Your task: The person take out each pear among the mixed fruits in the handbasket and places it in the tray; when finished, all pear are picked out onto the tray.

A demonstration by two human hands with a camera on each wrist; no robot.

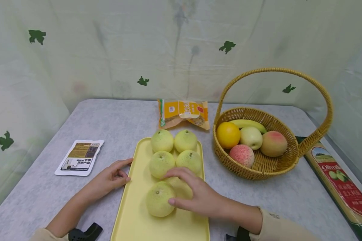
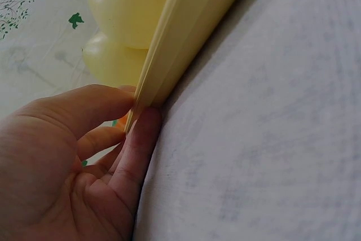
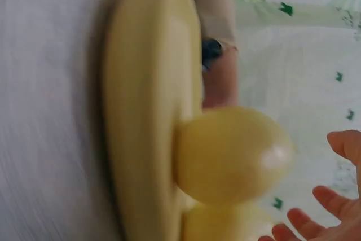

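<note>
A pale yellow tray lies lengthwise on the table, bearing several round yellow-green fruits. Two sit at its far end, two just nearer, and a single front fruit lies closest to me. My left hand pinches the tray's left rim; in the left wrist view, the thumb is on one side of the rim and fingers are on the other. Over the right part of the tray, beside the front fruit, is my right hand, fingers spread and holding nothing. A gap separates its fingers from a fruit in the right wrist view.
Right of the tray stands a wicker basket with a tall handle, containing an orange, a banana, a pale green apple and peaches. An orange food bag lies behind the tray, a white-edged packet left, an olive oil package far right.
</note>
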